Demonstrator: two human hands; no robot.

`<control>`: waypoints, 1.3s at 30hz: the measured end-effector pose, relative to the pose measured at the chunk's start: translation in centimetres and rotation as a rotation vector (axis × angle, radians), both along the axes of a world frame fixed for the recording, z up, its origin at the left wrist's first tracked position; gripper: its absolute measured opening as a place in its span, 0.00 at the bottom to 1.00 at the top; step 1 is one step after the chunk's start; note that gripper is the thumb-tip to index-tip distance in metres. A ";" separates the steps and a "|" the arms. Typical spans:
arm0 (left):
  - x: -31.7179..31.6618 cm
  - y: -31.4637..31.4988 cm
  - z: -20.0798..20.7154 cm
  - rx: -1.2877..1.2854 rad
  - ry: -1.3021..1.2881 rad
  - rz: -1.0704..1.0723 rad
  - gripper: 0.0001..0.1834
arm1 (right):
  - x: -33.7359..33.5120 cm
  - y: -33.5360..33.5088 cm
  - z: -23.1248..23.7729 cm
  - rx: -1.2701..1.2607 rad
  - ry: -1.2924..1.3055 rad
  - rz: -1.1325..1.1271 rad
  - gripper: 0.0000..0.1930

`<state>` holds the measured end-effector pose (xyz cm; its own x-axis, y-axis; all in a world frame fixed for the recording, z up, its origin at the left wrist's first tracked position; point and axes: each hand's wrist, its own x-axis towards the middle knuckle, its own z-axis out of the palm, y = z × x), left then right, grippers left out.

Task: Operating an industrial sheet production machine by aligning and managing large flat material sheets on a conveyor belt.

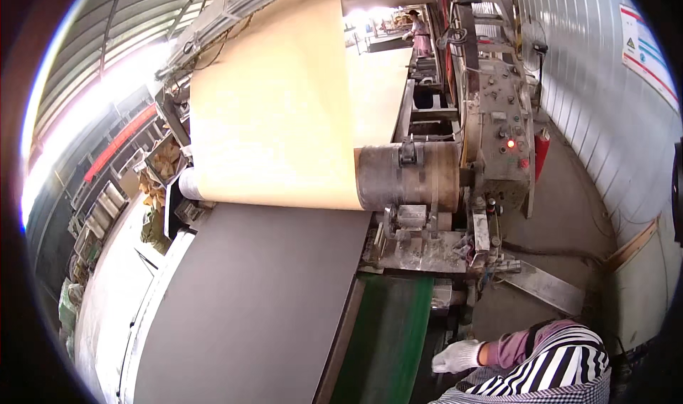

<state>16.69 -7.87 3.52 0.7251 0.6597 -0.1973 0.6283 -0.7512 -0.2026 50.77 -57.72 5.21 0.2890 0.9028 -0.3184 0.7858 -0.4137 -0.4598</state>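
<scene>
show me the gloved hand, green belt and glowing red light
Gloved hand (pixel 457 357), head view, middle of the glove
Green belt (pixel 386 336), head view, middle of its surface
Glowing red light (pixel 511 144), head view, its centre

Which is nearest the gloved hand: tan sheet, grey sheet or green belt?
Green belt, left of the gloved hand; the grey sheet lies farther left, the tan sheet farther ahead.

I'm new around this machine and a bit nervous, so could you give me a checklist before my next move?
1. Right hand off the belt: ok; the white-gloved right hand appears beside the green belt, not on it.
2. Left hand clear: cannot tell; out of view.
3. Dark grey sheet smooth: ok; no folds show.
4. Tan sheet untorn: ok where visible.
5. Control panel safe: cannot tell; a red lamp glows, meaning unclear.
6. Co-worker clear: cannot tell; too far away.
</scene>
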 end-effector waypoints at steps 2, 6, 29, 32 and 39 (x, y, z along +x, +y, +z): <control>0.2 0.1 -0.6 0.196 -0.177 -0.468 0.21 | -2.1 -3.7 -1.3 -0.337 0.105 -0.134 0.16; 7.1 0.0 -3.1 -0.009 -0.012 -0.344 0.21 | -5.1 -8.7 -0.8 -0.494 0.224 -0.380 0.21; -1.6 6.8 -8.2 -0.095 -0.161 -0.096 0.23 | -7.2 -13.0 -3.5 -0.475 0.154 -0.349 0.19; 0.0 6.0 -7.7 -0.184 -0.319 -0.138 0.21 | -5.0 -9.7 -2.1 -0.428 0.267 -0.411 0.21; 0.2 2.8 -4.1 0.012 -0.090 0.074 0.17 | 0.3 -9.2 1.2 -0.364 0.261 -0.438 0.24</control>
<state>16.92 -5.02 -0.60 0.6891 0.7138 -0.1255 0.6977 -0.7002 -0.1513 51.03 -66.88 6.42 0.4788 0.5388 -0.6932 0.3886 -0.8381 -0.3830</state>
